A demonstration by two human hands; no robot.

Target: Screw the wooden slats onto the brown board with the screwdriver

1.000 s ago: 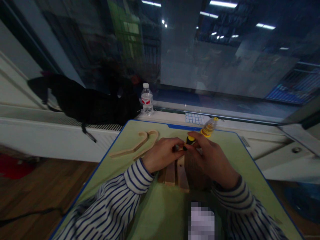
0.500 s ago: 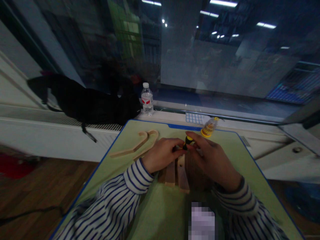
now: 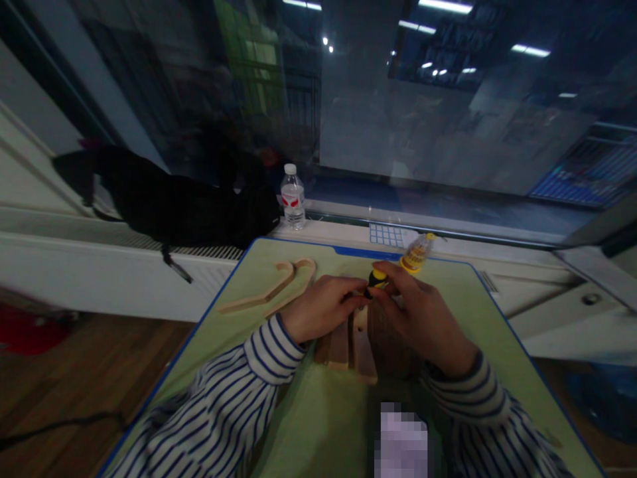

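My right hand point(image 3: 422, 318) is closed round a small screwdriver with a yellow and black handle point(image 3: 375, 278), its tip pointing down toward a wooden assembly point(image 3: 354, 345) of flat boards on the green mat point(image 3: 308, 425). My left hand point(image 3: 323, 309) is closed too, its fingers pinched beside the screwdriver's tip on top of the wooden boards. What those fingers pinch is hidden. Both sleeves are striped white and blue.
Two curved wooden pieces point(image 3: 279, 287) lie on the mat to the left. A yellow-capped clear container point(image 3: 416, 253) lies at the mat's far edge beside a gridded card point(image 3: 387, 235). A water bottle point(image 3: 292, 198) and a black bag point(image 3: 174, 206) sit on the sill.
The hands stay over the wooden assembly. The screwdriver handle has shifted slightly between my right fingers, as if turned; nothing else moved.
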